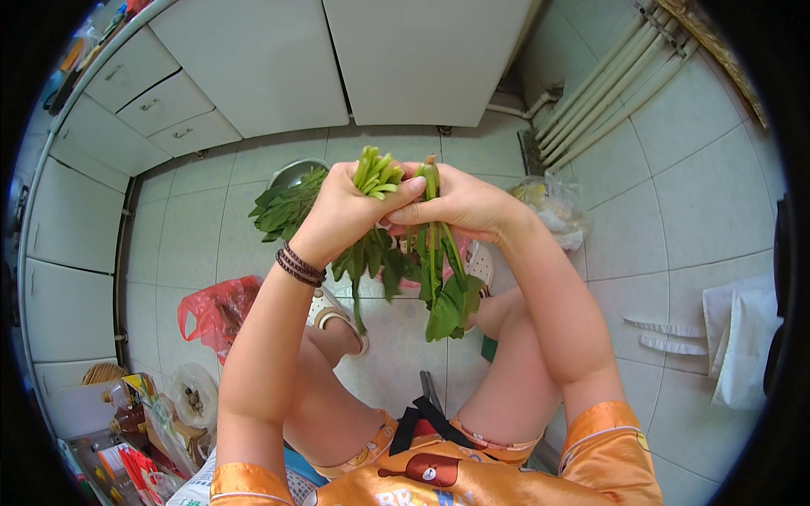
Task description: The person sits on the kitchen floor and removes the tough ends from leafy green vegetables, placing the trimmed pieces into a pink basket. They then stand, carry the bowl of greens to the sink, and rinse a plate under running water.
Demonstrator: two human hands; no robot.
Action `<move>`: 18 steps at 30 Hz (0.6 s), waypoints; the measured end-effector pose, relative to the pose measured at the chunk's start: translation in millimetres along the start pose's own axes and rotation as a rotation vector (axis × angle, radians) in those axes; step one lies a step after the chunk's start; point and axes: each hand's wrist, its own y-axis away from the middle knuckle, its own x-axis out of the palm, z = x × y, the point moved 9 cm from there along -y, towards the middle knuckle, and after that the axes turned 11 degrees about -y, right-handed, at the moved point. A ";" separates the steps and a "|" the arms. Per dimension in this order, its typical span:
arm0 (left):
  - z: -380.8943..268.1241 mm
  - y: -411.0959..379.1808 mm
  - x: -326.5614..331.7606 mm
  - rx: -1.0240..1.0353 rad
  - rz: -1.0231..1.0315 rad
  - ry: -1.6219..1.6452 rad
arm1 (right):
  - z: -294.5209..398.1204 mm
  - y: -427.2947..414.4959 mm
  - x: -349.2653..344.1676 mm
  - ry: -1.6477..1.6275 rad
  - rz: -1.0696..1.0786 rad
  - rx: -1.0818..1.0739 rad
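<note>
My left hand (361, 205) is closed around a bunch of leafy greens (374, 174), cut stem ends up and leaves hanging below the fist. Close against it, my right hand (465, 202) grips a single leafy green plant (431, 183) by its stems, root end up, its broad leaves (446, 310) hanging down. The thumbs of both hands meet between the two. Past my left wrist, more greens (288, 205) lie over the edge of a metal bowl (296, 169) on the floor.
A red plastic bag (218, 310) lies left of my feet, and a clear bag (557, 205) stands by the right wall. White cabinets (247, 63) line the far and left sides. Bottles (130, 417) and bags crowd the lower left. Pipes (601, 88) run along the wall; white cloth (743, 341) hangs right.
</note>
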 end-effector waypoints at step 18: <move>-16.5 2.9 -24.3 0.285 -0.302 -0.522 | 51.0 21.8 -7.8 0.869 -0.424 -0.601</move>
